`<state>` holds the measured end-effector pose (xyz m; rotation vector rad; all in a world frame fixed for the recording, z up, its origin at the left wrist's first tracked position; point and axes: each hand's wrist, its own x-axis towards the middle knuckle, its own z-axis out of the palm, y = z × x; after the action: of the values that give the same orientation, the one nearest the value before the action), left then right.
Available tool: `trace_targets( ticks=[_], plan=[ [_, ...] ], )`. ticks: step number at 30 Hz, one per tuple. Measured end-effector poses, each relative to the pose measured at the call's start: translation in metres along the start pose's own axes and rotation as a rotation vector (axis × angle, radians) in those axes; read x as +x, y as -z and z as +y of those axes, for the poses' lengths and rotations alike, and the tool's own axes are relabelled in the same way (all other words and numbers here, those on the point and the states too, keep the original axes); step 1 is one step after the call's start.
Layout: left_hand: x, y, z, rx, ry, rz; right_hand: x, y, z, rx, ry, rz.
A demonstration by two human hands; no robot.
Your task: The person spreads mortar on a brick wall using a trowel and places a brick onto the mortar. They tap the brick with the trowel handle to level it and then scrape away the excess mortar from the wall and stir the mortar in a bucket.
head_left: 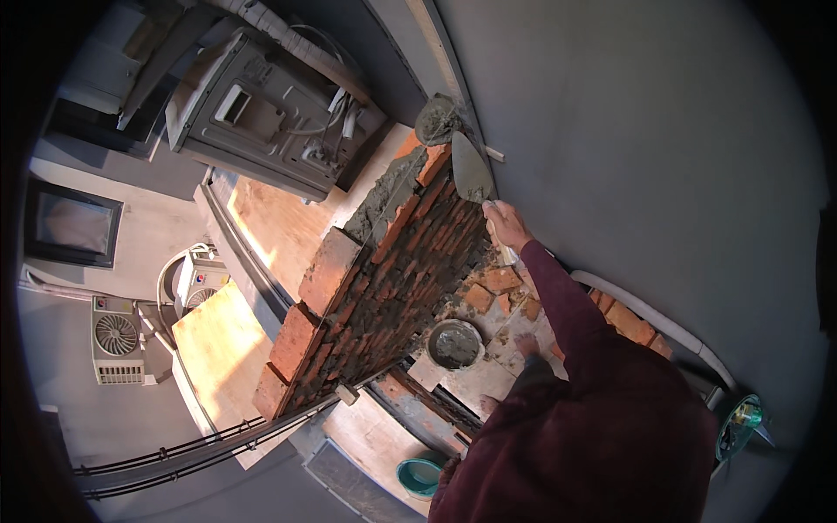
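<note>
My right hand is closed around the handle of a pointed trowel. The grey blade reaches up to the far end of a brick wall, beside a heap of wet mortar. Mortar is spread along part of the wall's top, between a brick on the nearer side and another brick at the far end. A thin string runs along the top edge. My left hand shows only as a dark, shadowed bit next to my body; its fingers cannot be made out.
A round tub of mortar stands near my feet, with broken bricks around it. A green basin lies lower down. Beyond the wall sits a large metal unit. Black cables run at lower left; a pale pipe lies right.
</note>
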<state>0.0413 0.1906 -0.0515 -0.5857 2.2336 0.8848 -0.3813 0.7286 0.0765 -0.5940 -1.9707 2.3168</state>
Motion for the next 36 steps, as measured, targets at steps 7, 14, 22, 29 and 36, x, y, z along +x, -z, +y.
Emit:
trace_targets(
  ticks=[7, 14, 22, 29, 36],
  plan=[
    [-0.009, 0.007, 0.01, -0.004, 0.04, -0.01, 0.059, -0.019, 0.0, 0.16, 0.006, 0.007],
    [-0.018, 0.009, 0.019, -0.003, 0.072, -0.026, 0.033, -0.058, 0.008, 0.38, -0.139, -0.13],
    [-0.011, 0.008, 0.028, -0.033, 0.048, -0.037, 0.009, -0.041, -0.011, -0.346, -0.014, -0.041],
    [0.002, -0.005, 0.036, -0.066, 0.023, -0.069, 0.059, -0.021, -0.06, 0.016, -0.121, -0.018],
    [-0.007, -0.016, 0.033, -0.105, 0.017, -0.088, 0.001, -0.047, -0.027, 0.008, -0.175, -0.186]
  ],
)
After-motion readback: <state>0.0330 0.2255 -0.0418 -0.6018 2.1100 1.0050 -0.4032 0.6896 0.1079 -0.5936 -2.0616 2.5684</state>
